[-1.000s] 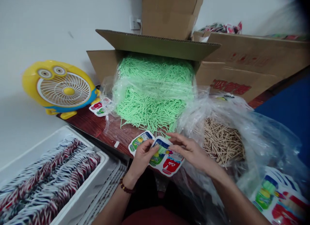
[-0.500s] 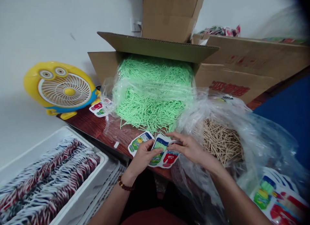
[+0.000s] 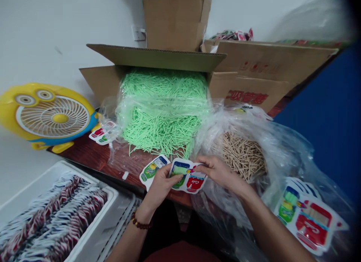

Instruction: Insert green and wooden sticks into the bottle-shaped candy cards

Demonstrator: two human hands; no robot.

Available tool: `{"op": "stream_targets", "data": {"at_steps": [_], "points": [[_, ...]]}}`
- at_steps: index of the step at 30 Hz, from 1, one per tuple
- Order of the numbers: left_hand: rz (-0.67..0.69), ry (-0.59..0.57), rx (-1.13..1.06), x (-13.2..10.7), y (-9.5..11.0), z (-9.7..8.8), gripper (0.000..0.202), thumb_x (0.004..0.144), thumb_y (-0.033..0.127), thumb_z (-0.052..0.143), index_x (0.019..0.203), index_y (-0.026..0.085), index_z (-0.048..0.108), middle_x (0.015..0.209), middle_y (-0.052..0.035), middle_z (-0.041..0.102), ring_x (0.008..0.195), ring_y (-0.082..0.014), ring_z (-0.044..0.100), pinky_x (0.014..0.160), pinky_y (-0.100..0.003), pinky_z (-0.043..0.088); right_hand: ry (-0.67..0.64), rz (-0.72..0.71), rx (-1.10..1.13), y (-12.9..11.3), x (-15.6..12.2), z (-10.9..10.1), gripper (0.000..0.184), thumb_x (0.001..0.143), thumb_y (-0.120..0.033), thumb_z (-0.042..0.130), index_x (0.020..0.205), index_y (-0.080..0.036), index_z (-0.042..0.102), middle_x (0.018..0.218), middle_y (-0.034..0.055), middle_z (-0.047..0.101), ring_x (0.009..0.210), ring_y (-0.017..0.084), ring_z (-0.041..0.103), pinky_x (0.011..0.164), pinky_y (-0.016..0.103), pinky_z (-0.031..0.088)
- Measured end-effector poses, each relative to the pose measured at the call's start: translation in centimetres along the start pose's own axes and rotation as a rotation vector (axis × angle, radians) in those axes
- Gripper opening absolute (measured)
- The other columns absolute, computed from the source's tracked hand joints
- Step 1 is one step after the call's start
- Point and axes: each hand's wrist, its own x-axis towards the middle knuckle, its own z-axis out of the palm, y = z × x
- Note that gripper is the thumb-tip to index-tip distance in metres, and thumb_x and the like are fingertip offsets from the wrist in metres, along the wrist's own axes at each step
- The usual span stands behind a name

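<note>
A bottle-shaped printed packet (image 3: 194, 181) with a green half and a red "Cola" half is between my hands at the table's front edge. Pale green sticks show in its green half. My left hand (image 3: 161, 183) grips its left side, thumb on the front. At its upper right edge, my right hand (image 3: 216, 171) pinches it with thumb and fingers. Just left of it lies another printed packet (image 3: 152, 168), partly behind my left hand. Beyond my hands, thin green sticks (image 3: 163, 126) spill from an open cardboard box (image 3: 158, 58) lined with clear plastic.
Tan sticks (image 3: 242, 156) sit in a clear plastic bag (image 3: 293, 145) at right. Several filled packets (image 3: 313, 224) lie at lower right. A white foam bin (image 3: 109, 201) of packed packets stands at lower left. A yellow fan (image 3: 56, 117) is at left, more cartons (image 3: 251, 70) behind.
The view has swung right, so things sit further left. The packet's red half now faces me more fully, its upper part uncovered. Both hands still hold it.
</note>
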Motion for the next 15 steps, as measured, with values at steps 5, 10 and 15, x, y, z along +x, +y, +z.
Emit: {"op": "stream_targets", "data": {"at_steps": [5,10,15], "points": [[0.088,0.113,0.251,-0.2,0.1,2.2,0.038,0.067,0.033,0.077,0.097,0.016,0.061,0.090,-0.0027,0.068,0.082,-0.0188,0.062,0.071,-0.025,0.049,0.014,-0.021,0.045,0.1,-1.2,0.2,0.013,0.085,-0.027,0.058,0.080,-0.019,0.066,0.069,-0.0028,0.060,0.063,0.011,0.050,0.056,0.020,0.034],[0.079,0.096,0.332,-0.5,-0.3,3.9,0.028,0.072,0.031,0.072,0.093,0.017,0.062,0.082,-0.0004,0.068,0.075,-0.0174,0.061,0.066,-0.024,0.048,0.058,-0.026,0.058,0.2,-2.3,0.1,0.013,0.083,-0.025,0.060,0.076,-0.018,0.067,0.064,-0.0043,0.058,0.059,0.009,0.047,0.054,0.020,0.031],[0.044,0.033,0.414,-0.7,-0.9,4.7,0.018,0.077,0.033,0.067,0.078,0.015,0.063,0.068,0.0018,0.063,0.064,-0.0143,0.055,0.060,-0.022,0.043,0.159,-0.022,0.038,1.0,-3.8,0.4,0.015,0.083,-0.026,0.063,0.073,-0.016,0.068,0.058,-0.0060,0.053,0.055,0.008,0.043,0.052,0.020,0.027]]}}
